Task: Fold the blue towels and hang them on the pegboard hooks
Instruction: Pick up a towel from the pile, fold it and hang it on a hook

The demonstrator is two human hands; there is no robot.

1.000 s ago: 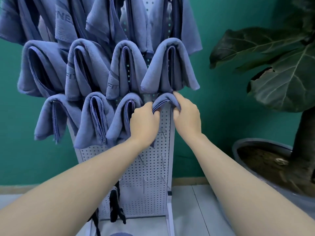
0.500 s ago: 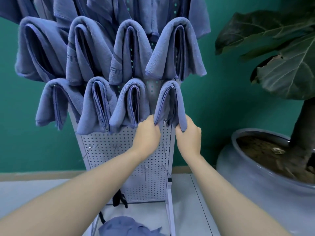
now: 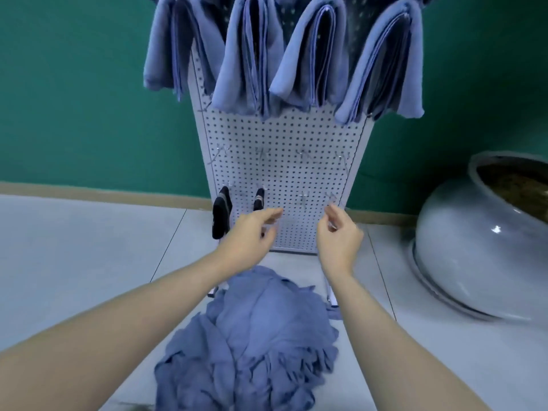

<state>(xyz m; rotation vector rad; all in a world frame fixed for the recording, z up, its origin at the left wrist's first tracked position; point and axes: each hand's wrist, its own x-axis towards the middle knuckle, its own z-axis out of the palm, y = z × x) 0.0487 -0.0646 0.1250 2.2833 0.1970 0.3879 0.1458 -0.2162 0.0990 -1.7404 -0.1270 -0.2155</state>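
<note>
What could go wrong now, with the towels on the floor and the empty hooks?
The bare hooks stick out of the pegboard close above both open hands, left hand and right hand, so a finger might get scratched. The pile of unfolded blue towels lies on the floor against the stand's feet and may pick up dirt or trip someone.

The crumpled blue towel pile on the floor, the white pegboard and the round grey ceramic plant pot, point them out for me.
Crumpled blue towel pile [image 3: 252, 336]: head view, middle of the heap.
White pegboard [image 3: 284, 137]: head view, bare perforated panel.
Round grey ceramic plant pot [image 3: 462, 247]: head view, outer wall.
</note>
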